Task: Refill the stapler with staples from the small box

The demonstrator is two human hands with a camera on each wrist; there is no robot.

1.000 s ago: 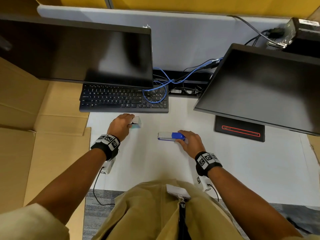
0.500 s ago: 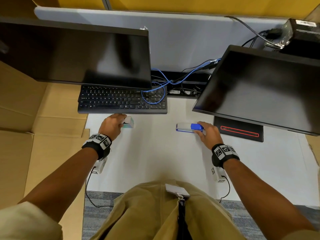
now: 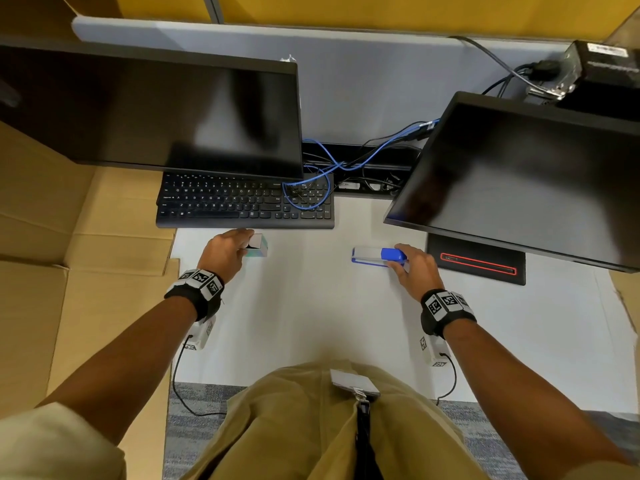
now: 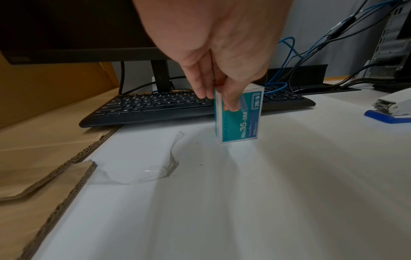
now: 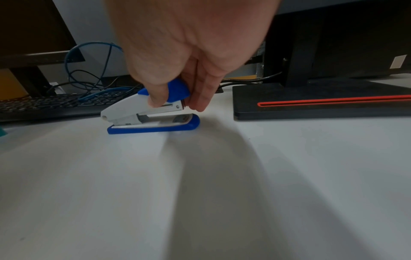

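Both hands have gone out to the 2 task things: the left hand [image 4: 213, 58] pinches the upright staple box [image 4: 239, 114] near its top, thumb on the printed face and fingers behind, and the right hand [image 5: 189, 58] curls thumb and fingers round the blue cap of the stapler [image 5: 151, 114], which sits shut on the white surface [image 3: 311, 306]. I judge refilling has barely started, with neither thing opened. Compared with 1 second ago, the stapler and right hand lie further right, beside the monitor base [image 3: 478, 263], and the box sits slightly further left.
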